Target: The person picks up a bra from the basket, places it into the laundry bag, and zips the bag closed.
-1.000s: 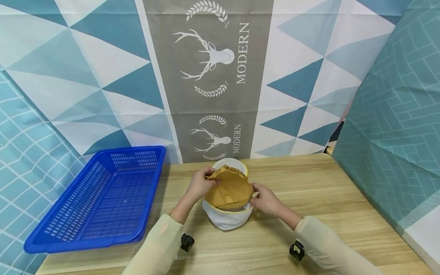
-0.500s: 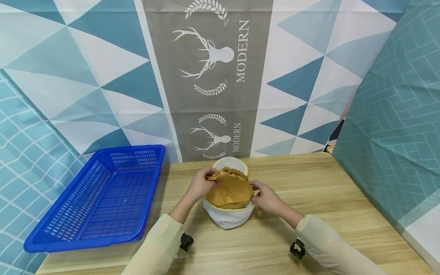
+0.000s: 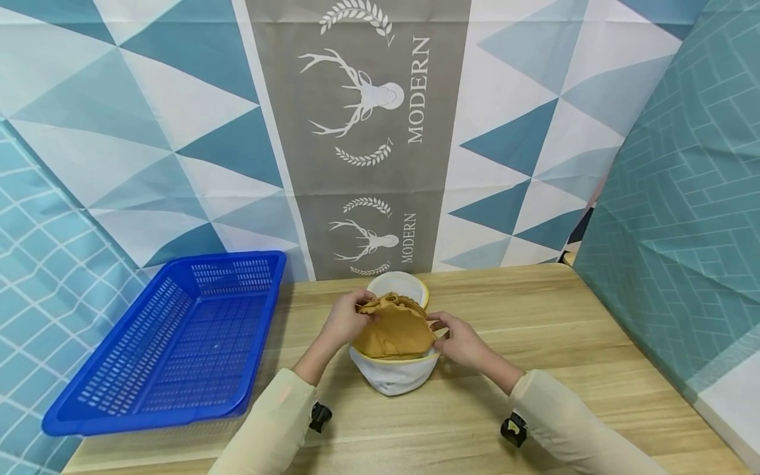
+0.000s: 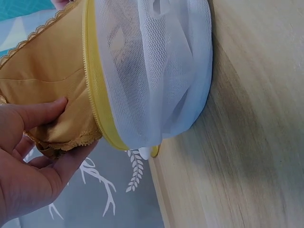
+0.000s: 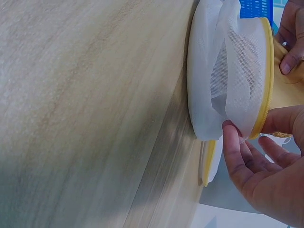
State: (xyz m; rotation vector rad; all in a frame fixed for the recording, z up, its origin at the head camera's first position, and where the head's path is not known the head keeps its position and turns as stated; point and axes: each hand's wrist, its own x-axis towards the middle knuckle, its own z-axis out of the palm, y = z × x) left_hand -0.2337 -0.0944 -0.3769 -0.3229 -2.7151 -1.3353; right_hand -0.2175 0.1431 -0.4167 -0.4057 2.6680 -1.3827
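Observation:
A mustard-coloured bra (image 3: 392, 333) with scalloped lace edging stands partly inside a white mesh laundry bag (image 3: 393, 379), which has a yellow zipper rim. The bra's lower part is hidden by the bag wall. My left hand (image 3: 347, 318) pinches its upper lace edge, thumb on the inner face and fingers behind, as the left wrist view shows. My right hand (image 3: 460, 340) holds the bag's rim at the right side; in the right wrist view its thumb is at the zipper (image 5: 266, 85) and fingers lie against the outer mesh. The bag's round lid (image 3: 399, 284) is folded back behind.
A blue perforated plastic basket (image 3: 196, 349) stands at the left of the wooden table (image 3: 534, 316). Patterned cloth (image 3: 368, 132) hangs behind the table, with teal cloth (image 3: 683, 218) along the right. Black wrist devices (image 3: 320, 417) sit at both sleeves.
The bra has sunk slightly into the bag, and its lower edge has slipped behind the front rim. Both hands stay at nearly the same places.

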